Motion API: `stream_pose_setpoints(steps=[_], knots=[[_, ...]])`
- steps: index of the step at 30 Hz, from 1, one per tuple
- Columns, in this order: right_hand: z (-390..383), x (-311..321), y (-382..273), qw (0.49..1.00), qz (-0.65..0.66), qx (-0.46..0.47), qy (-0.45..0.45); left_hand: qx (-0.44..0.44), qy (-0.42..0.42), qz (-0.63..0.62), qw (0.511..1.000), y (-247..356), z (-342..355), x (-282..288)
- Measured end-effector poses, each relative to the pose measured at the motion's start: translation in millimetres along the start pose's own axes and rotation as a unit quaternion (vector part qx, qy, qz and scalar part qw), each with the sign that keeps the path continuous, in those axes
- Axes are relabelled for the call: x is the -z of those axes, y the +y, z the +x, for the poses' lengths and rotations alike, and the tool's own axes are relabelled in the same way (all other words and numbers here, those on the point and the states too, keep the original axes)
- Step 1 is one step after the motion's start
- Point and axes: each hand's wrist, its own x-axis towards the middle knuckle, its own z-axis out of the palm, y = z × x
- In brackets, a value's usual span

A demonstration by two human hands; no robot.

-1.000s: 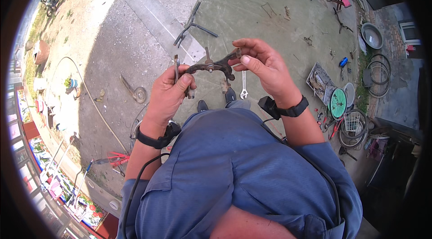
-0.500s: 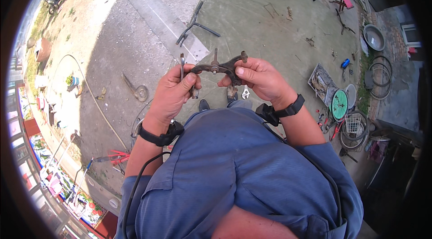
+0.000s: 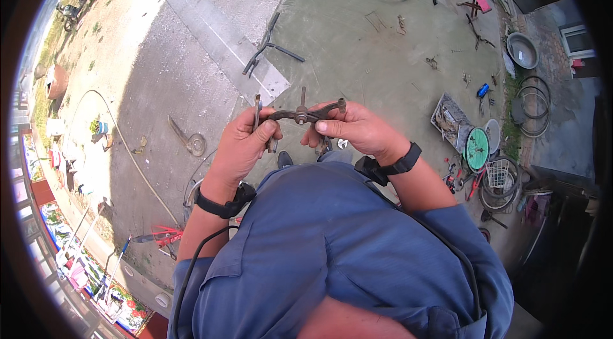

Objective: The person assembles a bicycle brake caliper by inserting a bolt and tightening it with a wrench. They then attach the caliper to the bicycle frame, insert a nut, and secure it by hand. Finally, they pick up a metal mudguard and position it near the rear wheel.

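Observation:
Between my two hands is a rusty bicycle brake caliper [image 3: 301, 116], arched, with a bolt standing up from its middle. My left hand [image 3: 242, 141] is closed on the caliper's left arm. A small metal wrench [image 3: 258, 109] sticks up between the fingers of that same hand. On the other side, my right hand [image 3: 367, 131] pinches the right arm, thumb lying across it. Fingers and thumbs cover parts of both arms. On the ground beyond my right hand, a silver wrench [image 3: 343, 144] shows only in part.
A dark bent metal tube [image 3: 271, 45] lies ahead on the ground. At right are a tray of parts [image 3: 449, 118], a green disc [image 3: 477, 149], a white basket [image 3: 498, 173] and a metal basin [image 3: 523, 51]. A chainring with crank [image 3: 195, 143] lies at left.
Both hands and the caliper sit a little lower in the picture. The caliper is slightly turned, and the silver wrench on the ground is now more covered. Both grips stay.

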Motion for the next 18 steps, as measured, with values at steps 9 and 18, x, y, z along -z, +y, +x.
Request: stream_pose_setpoints(steps=[9,18], knots=[[4,-10,6,0.994,-0.071,0.026,0.080,-0.024,0.025,0.053,0.998,0,3,-2],[-2,10,-6,0.978,-0.071,0.076,0.180,0.005,0.102,0.114,0.988,-19,8,23]])
